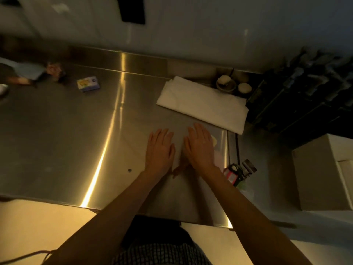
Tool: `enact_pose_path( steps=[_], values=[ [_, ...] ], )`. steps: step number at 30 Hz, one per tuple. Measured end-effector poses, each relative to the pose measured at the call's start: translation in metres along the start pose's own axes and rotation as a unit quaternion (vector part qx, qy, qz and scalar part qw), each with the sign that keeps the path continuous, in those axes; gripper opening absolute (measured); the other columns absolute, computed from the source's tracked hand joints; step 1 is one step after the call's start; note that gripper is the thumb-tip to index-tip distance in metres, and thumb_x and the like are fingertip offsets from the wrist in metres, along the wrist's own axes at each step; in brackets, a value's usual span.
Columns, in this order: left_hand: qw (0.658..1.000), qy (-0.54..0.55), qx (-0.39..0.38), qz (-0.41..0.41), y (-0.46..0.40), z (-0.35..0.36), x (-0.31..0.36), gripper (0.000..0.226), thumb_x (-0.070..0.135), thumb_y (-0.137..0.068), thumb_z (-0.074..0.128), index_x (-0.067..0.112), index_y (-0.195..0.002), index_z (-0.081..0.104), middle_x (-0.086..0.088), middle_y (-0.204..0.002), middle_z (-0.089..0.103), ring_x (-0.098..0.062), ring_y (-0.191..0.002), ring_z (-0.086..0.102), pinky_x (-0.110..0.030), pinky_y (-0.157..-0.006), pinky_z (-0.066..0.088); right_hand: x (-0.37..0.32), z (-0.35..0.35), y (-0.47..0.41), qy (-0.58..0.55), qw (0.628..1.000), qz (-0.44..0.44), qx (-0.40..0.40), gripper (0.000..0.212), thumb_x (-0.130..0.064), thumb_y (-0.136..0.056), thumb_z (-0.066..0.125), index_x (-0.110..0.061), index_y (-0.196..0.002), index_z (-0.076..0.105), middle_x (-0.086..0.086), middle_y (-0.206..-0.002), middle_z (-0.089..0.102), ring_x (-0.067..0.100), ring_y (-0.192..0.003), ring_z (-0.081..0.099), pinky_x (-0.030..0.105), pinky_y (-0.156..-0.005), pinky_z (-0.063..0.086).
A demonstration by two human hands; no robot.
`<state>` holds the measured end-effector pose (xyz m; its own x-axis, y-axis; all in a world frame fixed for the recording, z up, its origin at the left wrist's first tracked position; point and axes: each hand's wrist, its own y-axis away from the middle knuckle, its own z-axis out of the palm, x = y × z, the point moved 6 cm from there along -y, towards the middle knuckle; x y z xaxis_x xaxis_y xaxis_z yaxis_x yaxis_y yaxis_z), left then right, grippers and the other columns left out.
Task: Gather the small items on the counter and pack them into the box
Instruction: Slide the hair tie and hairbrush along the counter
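Observation:
My left hand (pixel 160 150) and my right hand (pixel 199 147) lie flat, palms down, side by side on the steel counter (pixel 57 131), fingers apart and holding nothing. A pale yellowish small item (pixel 214 140) peeks out just right of my right hand. A small purple-and-yellow packet (pixel 88 84) lies far left at the back. A red, green and black cluster of small items (pixel 237 174) sits at the counter's right edge. The cardboard box (pixel 324 176) stands at the far right, lower than the counter.
A folded white cloth (pixel 202 104) lies behind my hands. Two small round bowls (pixel 234 86) stand at the back right beside a dark rack (pixel 305 96). Blurred items (pixel 28 73) sit at the far left. A tiny dark speck (pixel 129 170) marks the counter.

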<state>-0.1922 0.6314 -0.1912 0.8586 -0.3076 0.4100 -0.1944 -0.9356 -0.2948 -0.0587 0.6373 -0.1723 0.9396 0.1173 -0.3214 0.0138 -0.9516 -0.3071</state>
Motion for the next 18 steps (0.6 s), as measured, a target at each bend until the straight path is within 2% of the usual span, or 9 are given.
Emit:
enact_pose_path(
  steps=[8,12,15,18],
  values=[
    [0.987,-0.087,0.115,-0.078,0.005,-0.086,-0.082,0.041,0.023,-0.090,0.042,0.004,-0.122,0.060,-0.016,-0.122,0.061,-0.035,-0.115,0.053,-0.045,-0.101,0.038,-0.093,0.029,-0.044,-0.064,0.990,-0.118,-0.033,0.049,-0.032,-0.093,0.031,-0.003,-0.118,0.061,0.023,-0.123,0.059,0.038,-0.117,0.055,0.048,-0.100,0.040],
    [0.975,-0.134,0.120,-0.131,0.026,-0.117,-0.122,0.040,0.025,-0.091,0.045,0.006,-0.123,0.059,-0.014,-0.123,0.061,-0.034,-0.117,0.051,-0.048,-0.099,0.041,-0.125,0.060,-0.051,-0.075,0.983,-0.154,-0.059,0.047,-0.031,-0.092,0.034,-0.003,-0.116,0.062,0.022,-0.116,0.062,0.039,-0.110,0.058,0.049,-0.097,0.042],
    [0.967,-0.154,0.095,-0.177,0.041,-0.126,-0.154,0.045,0.032,-0.092,0.038,0.007,-0.124,0.058,-0.015,-0.125,0.060,-0.036,-0.118,0.051,-0.049,-0.099,0.041,-0.153,0.077,-0.054,-0.090,0.978,-0.168,-0.085,0.048,-0.033,-0.093,0.031,-0.004,-0.119,0.060,0.021,-0.119,0.061,0.038,-0.113,0.055,0.049,-0.099,0.040],
    [0.963,-0.155,0.084,-0.203,0.048,-0.129,-0.180,0.046,0.034,-0.093,0.036,0.007,-0.123,0.059,-0.015,-0.125,0.060,-0.036,-0.119,0.051,-0.050,-0.099,0.040,-0.182,0.084,-0.054,-0.092,0.976,-0.185,-0.077,0.045,-0.031,-0.091,0.035,-0.004,-0.115,0.063,0.018,-0.115,0.063,0.036,-0.109,0.058,0.048,-0.095,0.046]
  ],
)
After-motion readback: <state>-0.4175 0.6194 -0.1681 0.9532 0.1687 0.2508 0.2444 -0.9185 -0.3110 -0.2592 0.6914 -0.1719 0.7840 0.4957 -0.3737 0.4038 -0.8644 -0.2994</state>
